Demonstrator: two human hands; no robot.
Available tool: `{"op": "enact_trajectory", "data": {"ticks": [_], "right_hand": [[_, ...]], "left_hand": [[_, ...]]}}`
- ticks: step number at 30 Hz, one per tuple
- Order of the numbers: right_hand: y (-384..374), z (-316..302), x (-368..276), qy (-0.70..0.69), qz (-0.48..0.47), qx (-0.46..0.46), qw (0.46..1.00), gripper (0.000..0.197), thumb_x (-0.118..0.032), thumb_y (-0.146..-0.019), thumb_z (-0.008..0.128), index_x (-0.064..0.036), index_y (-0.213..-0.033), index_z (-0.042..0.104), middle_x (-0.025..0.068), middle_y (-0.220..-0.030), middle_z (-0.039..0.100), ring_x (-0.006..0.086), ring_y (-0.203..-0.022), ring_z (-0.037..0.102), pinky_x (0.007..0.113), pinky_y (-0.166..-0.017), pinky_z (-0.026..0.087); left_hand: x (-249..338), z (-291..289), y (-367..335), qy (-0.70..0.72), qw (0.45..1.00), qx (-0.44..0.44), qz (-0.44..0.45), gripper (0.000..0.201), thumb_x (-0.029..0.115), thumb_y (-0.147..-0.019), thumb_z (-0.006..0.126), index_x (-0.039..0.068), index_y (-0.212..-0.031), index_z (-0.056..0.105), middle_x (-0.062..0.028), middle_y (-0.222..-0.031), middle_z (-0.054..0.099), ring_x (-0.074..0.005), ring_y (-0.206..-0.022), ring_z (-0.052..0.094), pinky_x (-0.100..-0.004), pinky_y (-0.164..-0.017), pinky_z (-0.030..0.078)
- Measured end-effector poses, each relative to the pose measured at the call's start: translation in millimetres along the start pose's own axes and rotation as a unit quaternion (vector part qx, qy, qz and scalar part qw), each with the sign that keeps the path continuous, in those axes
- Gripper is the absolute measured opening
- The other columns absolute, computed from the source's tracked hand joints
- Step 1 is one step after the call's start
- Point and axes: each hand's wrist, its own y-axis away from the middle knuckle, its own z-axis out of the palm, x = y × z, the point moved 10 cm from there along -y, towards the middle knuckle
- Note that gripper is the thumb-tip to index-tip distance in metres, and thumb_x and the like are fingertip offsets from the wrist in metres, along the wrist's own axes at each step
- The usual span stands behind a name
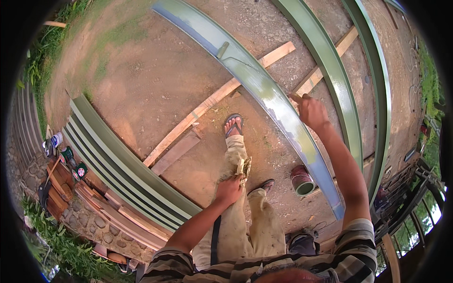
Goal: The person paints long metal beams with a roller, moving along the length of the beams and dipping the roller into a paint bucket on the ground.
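My right hand (312,112) is closed around the handle of a paint roller, above the right edge of a long steel beam (271,96). The small green roller head (222,49) rests on the beam farther up, and its thin wire frame runs back toward my hand. The beam is partly green, with wet shiny patches and grey-blue stretches at both ends. My left hand (230,190) is closed on a crumpled, paint-stained tan rag (244,166) in front of my leg. A paint can (302,181) stands on the ground beside the beam's near part.
Two more green beams (325,61) (377,94) lie to the right. Wooden timbers (217,96) pass under the beams. Several green channels (127,151) sit side by side at the left, near small cans (80,170) and planks. A short board (177,152) lies by my sandalled foot.
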Motion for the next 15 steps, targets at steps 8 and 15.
{"op": "enact_trajectory", "data": {"ticks": [8, 15], "right_hand": [[-157, -67, -90, 0.016, -0.082, 0.071, 0.994, 0.053, -0.008, -0.09, 0.056, -0.0232, -0.14, 0.068, 0.0212, -0.099, 0.071, 0.0406, -0.09, 0.072, 0.05, -0.083, 0.06], [-256, -104, -155, 0.032, -0.072, 0.063, 0.995, 0.053, -0.01, -0.091, 0.056, -0.0249, -0.141, 0.067, 0.023, -0.111, 0.073, 0.0419, -0.101, 0.072, 0.052, -0.092, 0.058]], "left_hand": [[-16, -42, -23, 0.101, 0.993, 0.046, -0.029, 0.041, 0.015, -0.087, 0.064, 0.015, -0.127, 0.061, -0.0119, -0.107, 0.073, -0.0352, -0.097, 0.071, -0.0492, -0.08, 0.057], [-21, -73, -28, 0.12, 0.988, 0.095, -0.035, 0.02, 0.023, -0.094, 0.067, 0.014, -0.11, 0.06, -0.0094, -0.096, 0.072, -0.0323, -0.09, 0.072, -0.0475, -0.071, 0.058]]}}
